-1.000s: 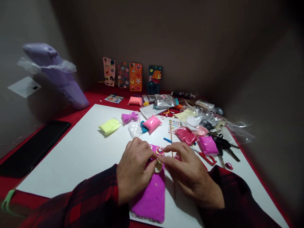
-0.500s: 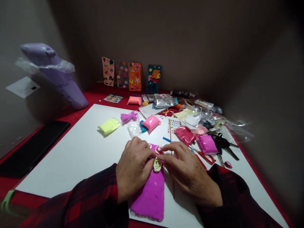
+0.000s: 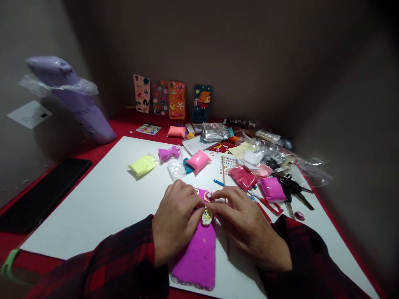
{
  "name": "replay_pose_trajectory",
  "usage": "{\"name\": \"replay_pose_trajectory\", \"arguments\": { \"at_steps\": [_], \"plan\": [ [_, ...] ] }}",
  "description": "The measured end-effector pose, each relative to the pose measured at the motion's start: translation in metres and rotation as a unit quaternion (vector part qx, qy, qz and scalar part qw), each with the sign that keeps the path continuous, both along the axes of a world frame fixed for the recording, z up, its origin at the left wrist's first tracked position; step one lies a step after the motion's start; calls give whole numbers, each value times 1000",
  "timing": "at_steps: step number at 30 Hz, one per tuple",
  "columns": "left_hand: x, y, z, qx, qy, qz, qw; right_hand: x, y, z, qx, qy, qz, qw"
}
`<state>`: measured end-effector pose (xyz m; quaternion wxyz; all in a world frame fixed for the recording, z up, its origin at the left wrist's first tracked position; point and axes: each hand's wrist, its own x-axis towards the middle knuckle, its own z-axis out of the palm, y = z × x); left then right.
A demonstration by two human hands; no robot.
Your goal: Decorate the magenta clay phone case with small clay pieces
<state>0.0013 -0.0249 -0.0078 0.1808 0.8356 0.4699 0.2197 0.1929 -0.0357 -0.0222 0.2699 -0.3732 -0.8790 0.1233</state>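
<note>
A phone case covered in magenta clay (image 3: 196, 255) lies on the white board (image 3: 102, 199) in front of me. On its upper part sit a small oval clay decoration (image 3: 206, 216) and a round yellow-and-pink one (image 3: 208, 196). My left hand (image 3: 176, 222) rests on the case's left side, fingers curled and pinched at the oval decoration. From the right, my right hand (image 3: 246, 226) meets it, fingertips pinched at the same piece. A thin wooden stick (image 3: 225, 195) lies under my right hand.
Bags of clay lie beyond: yellow (image 3: 143, 165), purple (image 3: 170, 153), pink (image 3: 198, 161), red (image 3: 243, 177), magenta (image 3: 272, 189). Red scissors (image 3: 269, 204) lie at right amid plastic wrappers. Decorated cases (image 3: 173, 99) lean on the back wall. A lilac bottle (image 3: 73, 99) stands left, with a black slab (image 3: 43, 195) near it.
The two hands have drawn slightly closer over the oval decoration, which sits a little higher on the case. Everything else is as before.
</note>
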Motion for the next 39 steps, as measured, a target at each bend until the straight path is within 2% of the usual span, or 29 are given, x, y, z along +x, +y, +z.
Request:
{"name": "replay_pose_trajectory", "arguments": {
  "at_steps": [18, 39],
  "plan": [
    [-3, -1, 8, 7, 24, -7, 1000, 0, 0, 1, 0, -6, -1, 1000],
    [-3, -2, 6, 2, 9, -22, 1000, 0, 0, 1, -7, -12, 0, 1000]
  ]
}}
